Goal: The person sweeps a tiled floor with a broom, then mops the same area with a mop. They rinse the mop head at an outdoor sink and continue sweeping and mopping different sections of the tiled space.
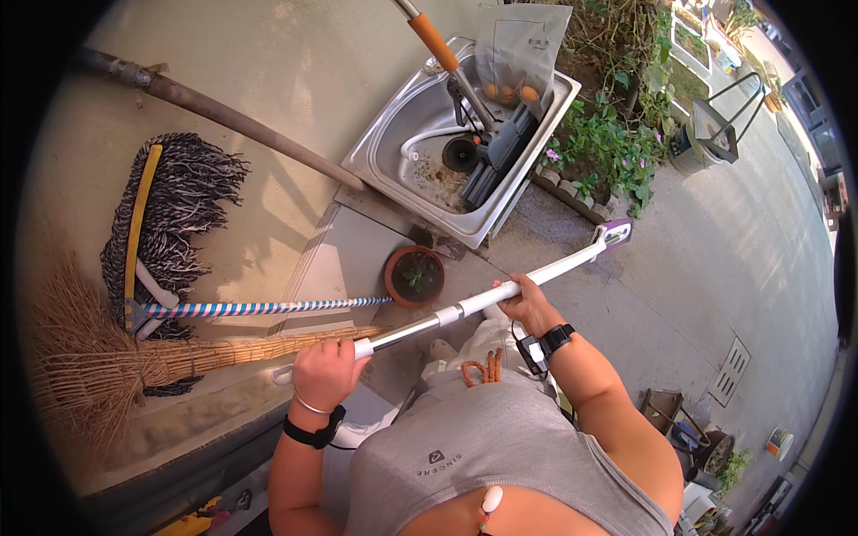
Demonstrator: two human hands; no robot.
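Both of my hands hold a white and silver telescopic mop pole that slants up to the right across my front. My left hand wraps around the white grip near its lower end. Farther along, my right hand closes around the thicker white tube. At the far end is a flat purple and white head, over the concrete near the flower bed. A mop with an orange grip stands in the stainless steel sink, its grey head beside the black drain.
A plastic bag with orange fruit rests in the sink. A potted plant stands below it. A straw broom and a string mop lean at left. A brown pipe meets the sink. A bucket and drain grate are at right.
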